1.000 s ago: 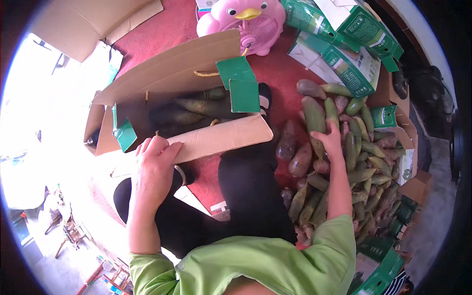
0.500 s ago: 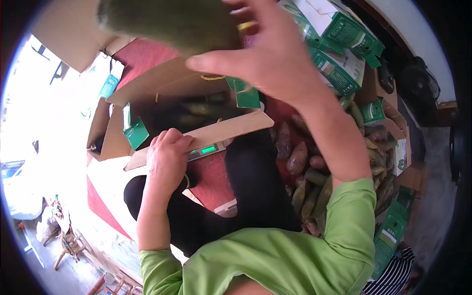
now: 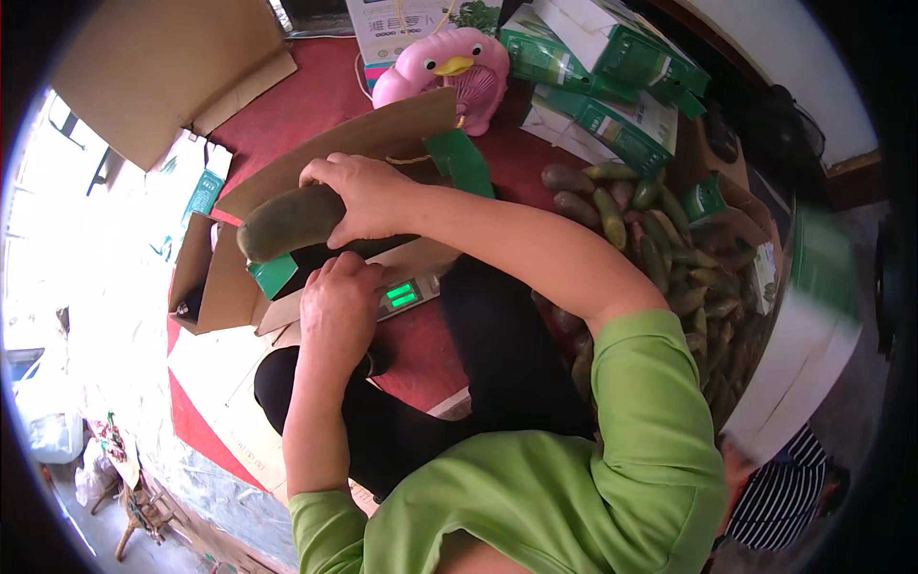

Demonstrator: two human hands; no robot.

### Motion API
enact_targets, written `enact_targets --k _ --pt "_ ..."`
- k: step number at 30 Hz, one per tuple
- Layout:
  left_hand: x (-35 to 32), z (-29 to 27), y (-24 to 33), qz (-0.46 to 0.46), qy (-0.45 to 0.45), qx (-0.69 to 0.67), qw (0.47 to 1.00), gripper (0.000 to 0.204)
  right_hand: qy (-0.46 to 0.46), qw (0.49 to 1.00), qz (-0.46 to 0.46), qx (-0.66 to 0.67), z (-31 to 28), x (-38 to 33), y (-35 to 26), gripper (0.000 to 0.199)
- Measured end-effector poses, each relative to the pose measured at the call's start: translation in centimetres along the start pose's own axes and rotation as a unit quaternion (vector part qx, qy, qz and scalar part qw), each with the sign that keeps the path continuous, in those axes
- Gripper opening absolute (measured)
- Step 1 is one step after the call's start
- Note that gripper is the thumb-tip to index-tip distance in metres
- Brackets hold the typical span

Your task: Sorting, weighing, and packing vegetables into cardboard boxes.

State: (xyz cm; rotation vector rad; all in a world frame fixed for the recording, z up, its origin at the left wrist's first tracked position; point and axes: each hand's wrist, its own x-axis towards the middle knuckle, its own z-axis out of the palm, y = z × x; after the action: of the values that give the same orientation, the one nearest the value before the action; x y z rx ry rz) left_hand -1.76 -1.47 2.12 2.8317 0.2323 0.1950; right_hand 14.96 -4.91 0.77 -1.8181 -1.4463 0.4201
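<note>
My right hand [image 3: 368, 196] grips one end of a thick green radish [image 3: 290, 222]. The radish lies nearly level above an open cardboard box [image 3: 335, 148], its free end pointing left. My left hand [image 3: 339, 301] curls its fingers over the box's near flap [image 3: 421, 254]; the tips are partly hidden. Beside that hand, a scale with a lit green display [image 3: 400, 295] shows under the box's near edge. Green inner tabs [image 3: 461, 161] stick up at the box's corners. My right forearm and the radish hide most of the box's inside.
A heap of green radishes [image 3: 660, 249] lies to my right. Behind the box stands a pink duck-shaped fan [image 3: 445, 72]. Green and white cartons [image 3: 612, 115] are stacked at the far right. Someone in a striped sleeve [image 3: 779, 488] is near a blurred white and green carton [image 3: 803, 335].
My right hand has brought the radish down and toward me, from high in front to just over the box. My left hand stays on the flap. A carton has come into view at right.
</note>
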Motion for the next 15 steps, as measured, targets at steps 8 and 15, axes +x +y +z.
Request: enact_targets --k 8,15 --pt "-0.9 -1.4 -0.2 -0.042 -0.008 -0.023 0.999 0.019 -0.147 0.954 0.133 -0.225 2.9 -0.5 3.9 0.046" --pt "0.8 -0.3 1.1 -0.037 -0.01 -0.045 0.998 0.023 0.104 0.994 0.03 -0.032 -3.7 -6.5 -0.1 0.033"
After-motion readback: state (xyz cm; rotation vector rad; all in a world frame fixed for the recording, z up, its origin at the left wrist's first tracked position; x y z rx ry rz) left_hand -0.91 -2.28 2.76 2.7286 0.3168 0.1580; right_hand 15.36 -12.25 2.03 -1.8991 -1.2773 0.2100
